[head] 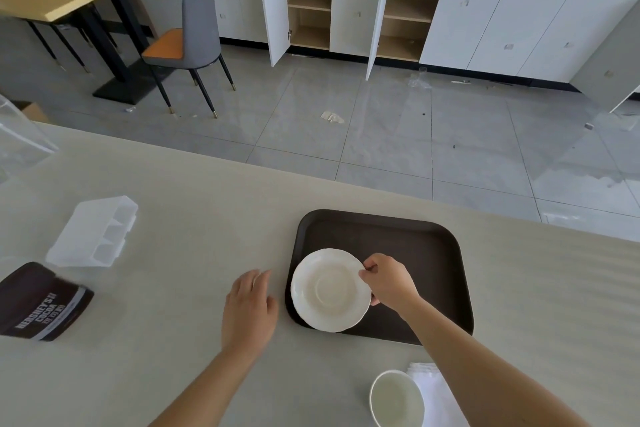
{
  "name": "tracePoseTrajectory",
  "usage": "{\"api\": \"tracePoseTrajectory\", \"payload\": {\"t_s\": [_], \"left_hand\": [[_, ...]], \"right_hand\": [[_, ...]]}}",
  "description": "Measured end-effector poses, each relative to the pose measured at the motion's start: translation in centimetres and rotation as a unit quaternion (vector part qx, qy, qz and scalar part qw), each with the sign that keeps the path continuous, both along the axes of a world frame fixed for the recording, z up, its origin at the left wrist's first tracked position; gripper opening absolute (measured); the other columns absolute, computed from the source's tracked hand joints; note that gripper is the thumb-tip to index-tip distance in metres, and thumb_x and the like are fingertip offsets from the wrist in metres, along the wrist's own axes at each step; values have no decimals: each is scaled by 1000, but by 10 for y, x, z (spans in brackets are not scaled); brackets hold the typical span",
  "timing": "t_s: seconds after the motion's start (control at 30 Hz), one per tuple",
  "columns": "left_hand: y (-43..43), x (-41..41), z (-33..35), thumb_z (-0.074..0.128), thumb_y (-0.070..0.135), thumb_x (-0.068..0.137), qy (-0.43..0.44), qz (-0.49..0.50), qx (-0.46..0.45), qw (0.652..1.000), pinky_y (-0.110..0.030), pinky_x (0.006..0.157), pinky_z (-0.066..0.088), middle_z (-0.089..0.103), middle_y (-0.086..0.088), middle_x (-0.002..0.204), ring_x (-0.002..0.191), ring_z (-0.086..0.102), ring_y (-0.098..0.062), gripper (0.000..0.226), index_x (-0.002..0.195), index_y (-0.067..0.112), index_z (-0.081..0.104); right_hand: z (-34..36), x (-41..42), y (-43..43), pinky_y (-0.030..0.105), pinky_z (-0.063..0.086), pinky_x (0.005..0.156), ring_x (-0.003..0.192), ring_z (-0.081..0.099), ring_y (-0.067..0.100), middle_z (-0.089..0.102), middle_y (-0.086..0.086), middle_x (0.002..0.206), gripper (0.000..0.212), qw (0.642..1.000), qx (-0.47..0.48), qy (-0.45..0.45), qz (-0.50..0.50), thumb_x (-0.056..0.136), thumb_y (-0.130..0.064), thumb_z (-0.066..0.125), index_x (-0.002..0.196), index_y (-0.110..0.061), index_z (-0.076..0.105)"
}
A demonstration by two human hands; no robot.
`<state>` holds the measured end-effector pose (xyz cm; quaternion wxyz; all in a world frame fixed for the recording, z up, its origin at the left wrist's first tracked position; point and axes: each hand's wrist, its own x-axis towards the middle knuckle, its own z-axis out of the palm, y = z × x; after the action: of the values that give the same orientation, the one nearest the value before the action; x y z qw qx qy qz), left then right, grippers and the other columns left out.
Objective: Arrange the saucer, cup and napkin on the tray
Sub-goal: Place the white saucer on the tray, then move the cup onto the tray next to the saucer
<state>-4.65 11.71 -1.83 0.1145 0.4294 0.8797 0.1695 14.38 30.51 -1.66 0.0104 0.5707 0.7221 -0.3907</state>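
Cup (397,398) and napkin (433,392) wait off-tray while the right hand (389,282) pinches the saucer (330,289) rim; a careless release could chip it.

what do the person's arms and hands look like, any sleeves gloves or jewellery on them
Both arms are bare as far up as the picture shows: no sleeves or cuffs in view. The left hand and right hand wear no gloves, and no watch, bracelet or ring is visible on wrists or fingers. Nothing is marked on them.
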Motion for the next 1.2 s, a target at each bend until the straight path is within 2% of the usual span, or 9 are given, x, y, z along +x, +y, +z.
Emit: {"api": "tracePoseTrajectory", "payload": {"t_s": [0.13,0.27,0.37,0.57,0.67,0.77,0.97,1.1,1.2], "left_hand": [[-5,-9,-18,58,26,89,59,-14,-98,993,-62,110,29,45,-18,147,140,37,-41,48,136,17,53],[-5,-3,-32,32,37,89,68,-11,-101,992,-66,111,24,41,-19,150,141,34,-43,56,138,15,50],[-6,-3,-40,28,39,89,75,-14,-96,993,-67,113,22,38,-18,152,143,31,-42,59,140,15,48],[-6,-6,-48,29,38,89,87,-18,-87,992,-67,113,20,37,-19,152,143,29,-43,59,141,14,46],[-7,-7,-53,31,37,88,96,-15,-74,993,-66,113,19,37,-19,152,143,28,-43,58,140,15,45],[-7,-7,-56,38,36,87,95,-9,-63,993,-65,114,15,35,-18,153,145,24,-41,57,140,16,43],[-6,-6,-57,54,30,89,87,3,-45,995,-64,115,13,33,-16,154,146,20,-39,52,139,17,44],[-6,-7,-59,54,31,89,75,8,-40,996,-62,116,10,32,-15,155,147,18,-37,53,139,18,44],[-6,-8,-60,54,31,88,71,9,-34,997,-62,116,10,32,-16,155,147,18,-37,53,139,18,44]], "right_hand": [[-4,2,-1,32,63,64,47,69,6,69,-9,74,8,1000,11,-7,1,93,-28,58,100,-28,61],[-2,6,-1,25,61,57,47,68,7,69,-8,77,13,1000,15,-9,-4,94,-28,61,107,-25,63],[6,12,-1,20,55,52,48,69,8,72,-5,79,15,1000,15,-1,-14,95,-27,61,110,-24,63],[33,56,-24,20,55,55,56,69,10,70,-7,74,8,999,31,17,-28,95,-27,62,102,-25,64],[42,92,-53,31,60,58,58,68,13,70,-4,70,10,998,17,31,-48,92,-23,62,86,-25,69],[50,125,-87,37,61,66,65,68,13,72,-6,74,14,999,6,22,-31,91,-24,62,81,-27,71],[59,167,-146,26,56,69,70,68,4,73,-13,77,3,998,-21,37,-38,83,-37,73,84,-34,73],[60,172,-167,23,56,68,72,68,8,71,-10,83,25,998,-30,45,-19,68,-41,72,93,-36,71],[53,169,-176,18,53,66,71,66,6,67,-13,85,22,1000,-4,17,10,71,-34,76,92,-35,69]]}}
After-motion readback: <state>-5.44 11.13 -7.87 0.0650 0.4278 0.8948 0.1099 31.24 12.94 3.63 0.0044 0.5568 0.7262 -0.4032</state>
